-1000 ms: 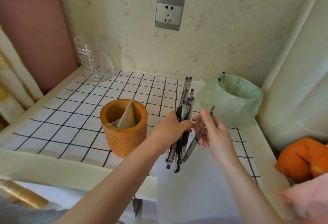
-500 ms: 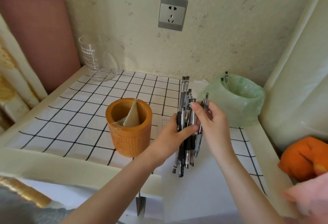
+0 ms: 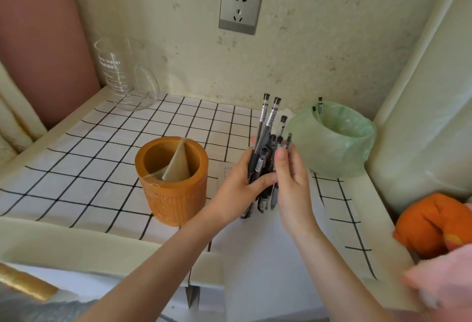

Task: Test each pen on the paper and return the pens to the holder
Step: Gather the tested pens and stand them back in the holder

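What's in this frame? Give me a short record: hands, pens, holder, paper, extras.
left hand: grips pen bundle upright above paper
right hand: pinches the bundle's right edge
holder: orange, divided, no pens showing, left of hands
paper: white sheet beneath the hands
extras: green-bagged container with two pens; glass mug back left

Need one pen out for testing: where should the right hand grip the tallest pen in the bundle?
Pinch the tallest pen on its upper barrel, under the black cap, coming from above. That end stands clear of the bundle, while its lower half is buried among pens the left hand grips.
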Tool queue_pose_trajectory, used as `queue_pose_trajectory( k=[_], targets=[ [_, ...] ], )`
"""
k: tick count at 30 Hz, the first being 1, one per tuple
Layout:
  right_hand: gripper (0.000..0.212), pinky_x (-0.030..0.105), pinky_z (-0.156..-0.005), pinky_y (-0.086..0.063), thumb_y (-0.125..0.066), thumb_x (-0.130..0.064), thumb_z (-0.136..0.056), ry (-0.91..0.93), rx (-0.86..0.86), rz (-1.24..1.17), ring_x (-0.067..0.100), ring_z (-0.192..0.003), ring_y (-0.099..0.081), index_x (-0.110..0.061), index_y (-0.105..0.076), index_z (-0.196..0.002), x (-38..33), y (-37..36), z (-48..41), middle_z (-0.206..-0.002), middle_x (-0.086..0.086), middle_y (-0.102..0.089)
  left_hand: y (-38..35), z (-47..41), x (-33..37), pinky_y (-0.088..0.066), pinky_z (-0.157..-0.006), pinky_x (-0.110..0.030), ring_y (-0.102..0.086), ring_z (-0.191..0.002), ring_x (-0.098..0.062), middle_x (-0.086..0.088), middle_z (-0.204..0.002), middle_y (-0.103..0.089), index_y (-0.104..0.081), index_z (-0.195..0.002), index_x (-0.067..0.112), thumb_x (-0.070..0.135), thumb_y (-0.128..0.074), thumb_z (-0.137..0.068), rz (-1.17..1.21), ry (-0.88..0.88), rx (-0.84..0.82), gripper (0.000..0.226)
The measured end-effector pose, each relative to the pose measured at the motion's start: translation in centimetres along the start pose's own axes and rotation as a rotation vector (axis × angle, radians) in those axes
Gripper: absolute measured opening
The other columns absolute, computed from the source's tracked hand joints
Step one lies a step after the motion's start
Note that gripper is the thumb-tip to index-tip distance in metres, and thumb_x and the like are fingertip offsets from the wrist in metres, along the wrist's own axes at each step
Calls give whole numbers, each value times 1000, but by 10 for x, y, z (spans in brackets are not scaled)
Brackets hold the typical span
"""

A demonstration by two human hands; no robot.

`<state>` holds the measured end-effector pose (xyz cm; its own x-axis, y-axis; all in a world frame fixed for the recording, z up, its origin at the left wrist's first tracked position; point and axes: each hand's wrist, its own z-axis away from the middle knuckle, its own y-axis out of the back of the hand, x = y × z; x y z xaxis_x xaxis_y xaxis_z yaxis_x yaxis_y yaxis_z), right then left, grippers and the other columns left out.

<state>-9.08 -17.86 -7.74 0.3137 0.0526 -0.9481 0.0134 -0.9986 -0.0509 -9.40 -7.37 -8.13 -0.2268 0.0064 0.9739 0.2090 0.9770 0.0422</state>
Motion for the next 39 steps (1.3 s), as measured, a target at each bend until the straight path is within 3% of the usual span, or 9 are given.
queue_pose_trajectory(
  k=[8, 10, 13, 21, 24, 28, 33, 37, 39],
  targets=[
    [49, 15, -87, -47, -68, -42, -79, -92, -75, -44, 7, -112, -61, -17, -57, -119, 11, 0, 11, -116, -2, -68, 0, 9, -20, -47, -89, -17, -58, -105, 3, 16, -109, -61, -45, -126, 24, 7, -64, -84, -19, 64, -28, 49],
    [47, 20, -85, -50, -77, -29, -75, -101, -90, -35, 10, -111, -63, -20, -57, -117, 10, 3, 9, -116, -2, -69, -1, 12, -25, -48, -94, -27, -58, -108, -2, 10, -112, -63, -48, -123, 25, 11, -70, -80, -55, 76, -49, 50],
    [45, 32, -86, -54, -75, -2, -75, -121, -67, -8, 15, -104, -66, -17, -57, -113, 8, 5, 9, -109, -2, -72, -1, 15, -31, -53, -88, -37, -63, -101, -11, 0, -109, -66, -54, -116, 23, 11, -75, -75, -30, 112, -40, 47],
    [31, 18, -81, -51, -68, -3, -83, -114, -107, 55, 6, -97, -67, -11, -57, -111, 7, 6, 9, -100, -2, -74, -7, 12, -26, -56, -69, -30, -66, -76, -17, -6, -88, -68, -53, -114, 15, 2, -65, -81, -14, 161, -75, 38],
    [34, 14, -80, -48, -70, -18, -81, -104, -114, 97, 2, -97, -66, -9, -60, -112, 6, 8, 5, -100, -4, -73, -8, 8, -24, -52, -80, -21, -63, -95, -2, 10, -100, -66, -52, -116, 25, 4, -63, -83, -50, 119, -81, 41],
    [36, 9, -82, -45, -71, -43, -77, -111, -140, 98, -3, -104, -62, -28, -62, -108, -6, 12, -4, -110, -6, -71, -9, 4, -8, -51, -77, -19, -64, -90, -2, 11, -94, -65, -50, -112, 28, 7, -62, -85, -22, 82, -121, 36],
    [76, 42, -107, -39, -55, -77, -71, -121, -117, 52, 12, -126, -51, -33, -49, -133, -16, 20, -14, -134, -7, -56, -3, 11, 19, -50, -66, -24, -62, -69, -13, 3, -73, -63, -58, -96, 12, 16, -60, -88, 241, 279, -244, 9],
    [41, 18, -99, -42, -50, -29, -92, 53, -149, 133, 2, -125, -48, -24, -51, -133, -32, 28, -20, -137, -2, -54, 11, 18, 37, -51, -71, -28, -61, -75, -13, 1, -83, -64, -58, -111, 10, 22, -63, -84, 335, 405, -309, 30],
    [34, 26, -103, -42, -54, -22, -91, 99, -219, 241, 3, -127, -47, -21, -60, -125, -34, 28, -20, -136, -6, -53, 16, 23, 42, -51, -72, -30, -60, -77, -14, -3, -88, -66, -63, -106, 13, 21, -65, -83, 351, 437, -307, 25]
  ],
)
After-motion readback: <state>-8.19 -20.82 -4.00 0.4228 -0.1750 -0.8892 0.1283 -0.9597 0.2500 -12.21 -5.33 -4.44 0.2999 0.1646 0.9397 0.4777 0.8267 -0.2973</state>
